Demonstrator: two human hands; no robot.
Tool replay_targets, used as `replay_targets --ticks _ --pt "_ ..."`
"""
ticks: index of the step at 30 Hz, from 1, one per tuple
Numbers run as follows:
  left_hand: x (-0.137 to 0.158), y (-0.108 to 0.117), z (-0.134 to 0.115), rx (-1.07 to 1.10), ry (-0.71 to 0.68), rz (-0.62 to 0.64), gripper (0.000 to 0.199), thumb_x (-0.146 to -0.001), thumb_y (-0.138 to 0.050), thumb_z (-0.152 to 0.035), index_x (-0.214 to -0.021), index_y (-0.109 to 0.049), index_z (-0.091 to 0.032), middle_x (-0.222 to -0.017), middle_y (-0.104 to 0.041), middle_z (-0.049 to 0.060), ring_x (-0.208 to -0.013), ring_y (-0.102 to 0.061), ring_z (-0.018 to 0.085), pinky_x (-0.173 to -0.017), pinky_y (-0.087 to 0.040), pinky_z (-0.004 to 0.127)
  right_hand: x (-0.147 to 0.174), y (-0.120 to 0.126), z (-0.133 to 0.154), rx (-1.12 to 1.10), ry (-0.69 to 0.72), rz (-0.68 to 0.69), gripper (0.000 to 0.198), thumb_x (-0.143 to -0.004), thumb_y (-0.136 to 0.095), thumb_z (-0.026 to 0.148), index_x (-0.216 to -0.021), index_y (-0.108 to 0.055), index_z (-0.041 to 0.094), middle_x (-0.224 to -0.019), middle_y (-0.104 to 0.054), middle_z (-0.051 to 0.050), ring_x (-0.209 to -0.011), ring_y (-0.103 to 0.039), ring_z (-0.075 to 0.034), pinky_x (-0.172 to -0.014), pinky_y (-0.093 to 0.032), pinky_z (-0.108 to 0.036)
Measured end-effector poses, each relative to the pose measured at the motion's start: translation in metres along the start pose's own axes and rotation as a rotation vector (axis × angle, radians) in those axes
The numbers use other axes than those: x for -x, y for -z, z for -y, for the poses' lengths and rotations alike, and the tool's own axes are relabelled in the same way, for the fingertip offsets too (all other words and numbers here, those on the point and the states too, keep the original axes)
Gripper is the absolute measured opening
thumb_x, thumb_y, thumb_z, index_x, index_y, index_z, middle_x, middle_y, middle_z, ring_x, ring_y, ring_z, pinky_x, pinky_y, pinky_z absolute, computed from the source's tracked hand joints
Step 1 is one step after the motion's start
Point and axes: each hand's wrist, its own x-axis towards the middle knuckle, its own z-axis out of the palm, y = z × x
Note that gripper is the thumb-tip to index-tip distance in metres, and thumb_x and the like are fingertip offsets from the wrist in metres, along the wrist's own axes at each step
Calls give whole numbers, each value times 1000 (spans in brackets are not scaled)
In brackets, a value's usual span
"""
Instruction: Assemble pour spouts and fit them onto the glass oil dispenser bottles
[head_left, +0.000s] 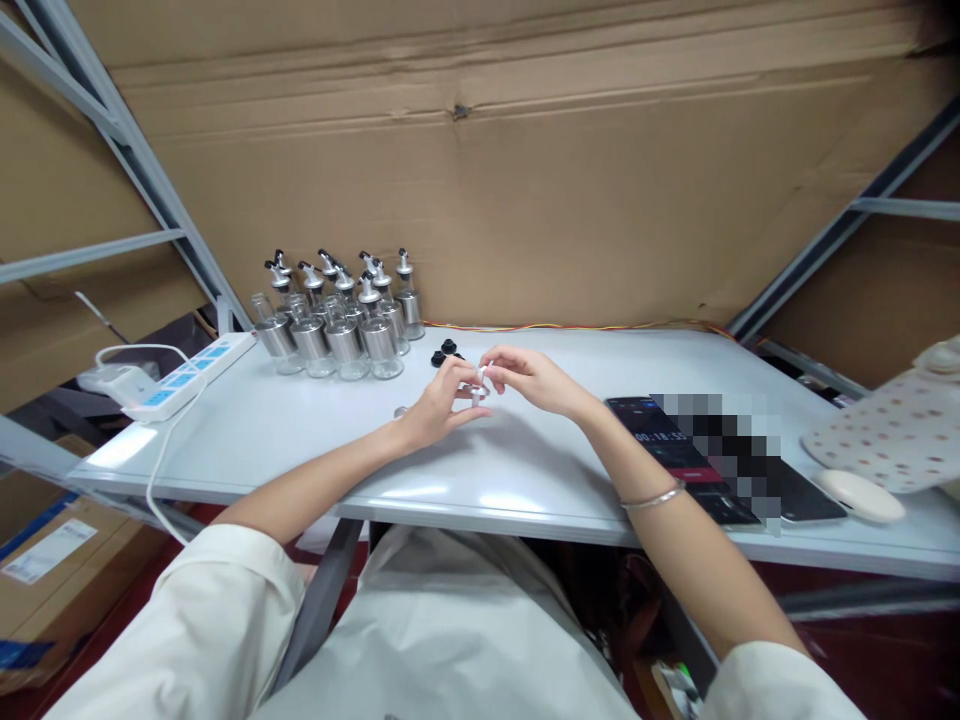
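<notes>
As my left grip holds a small silvery piece, right grip pinching a pale bit, I'd steady both.

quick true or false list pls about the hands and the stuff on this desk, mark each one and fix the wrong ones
1. The left hand and right hand are close together, with a small silvery piece at the left fingers. True.
2. The bracelet is on the left arm. False: the bracelet is on the right arm.
3. Some bottles have pourer tops, while others do not. True.
4. The bottles stand to the right of both hands. False: they stand to the left, toward the back of the desk.
5. A power strip lies at the left end of the desk. True.
</notes>
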Motion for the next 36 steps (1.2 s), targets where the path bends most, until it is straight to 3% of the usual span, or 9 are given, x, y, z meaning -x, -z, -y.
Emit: replay_targets --ticks 4,12,17,20,25,28,32,36 --pt "2 -3 -1 103 93 -3 32 -79 -65 -35 -101 -46 -21 -100 -45 2 -84 -61 10 -74 -60 28 0 6 -1 -3 6 -14 21 -82 -53 37 -81 -60 17 -64 -55 1 -61 -49 -12 -63 -41 -28" --pt "4 -2 -1 118 129 173 36 -85 -57 -37 -115 -54 -19 -108 -62 9 -81 -67 13 -82 -56 29 1 6 2 -85 -20 18 19 -78 -58 36 -78 -62 17 -71 -62 -2 -66 -55 -14 -65 -46 -29" --pt "3 -1 -6 109 200 286 39 -86 -56 -37 -120 -51 -19 -114 -62 11 -82 -67 14 -84 -52 31 2 5 3 -117 -48 56 18 -78 -59 35 -76 -62 17 -66 -60 0 -63 -56 -13 -63 -45 -28" --pt "0 0 -14 81 242 354 32 -89 -51 -34 -115 -49 -18 -114 -61 10 -80 -64 12 -82 -50 30 3 6 4 -129 -64 112 19 -79 -58 35 -76 -61 17 -62 -58 1 -61 -53 -12 -63 -44 -28" --pt "-1 -2 -19 33 281 407 23 -90 -48 -30 -110 -46 -18 -99 -60 5 -72 -58 11 -77 -49 29 4 6 7 -109 -71 148 20 -79 -58 36 -78 -61 17 -66 -61 0 -63 -56 -13 -65 -44 -28" --pt "2 -4 -16 -32 278 417 25 -90 -46 -29 -112 -43 -17 -95 -59 5 -72 -58 12 -75 -48 29 2 8 7 -2 -43 79 26 -83 -52 40 -77 -63 16 -65 -59 0 -63 -54 -13 -64 -43 -27" --pt "7 -10 -12 -184 198 513 27 -91 -48 -29 -115 -45 -17 -103 -61 9 -84 -63 17 -78 -48 30 2 19 -3 376 -79 -99 24 -87 -46 31 -82 -64 16 -66 -61 -2 -62 -53 -14 -64 -40 -26" --pt "9 -17 -11 -306 121 594 30 -90 -50 -32 -116 -47 -17 -108 -63 12 -92 -65 20 -78 -49 32 5 31 -16 732 -229 -50 20 -83 -46 13 -82 -66 15 -84 -69 -9 -74 -59 -18 -68 -40 -26"
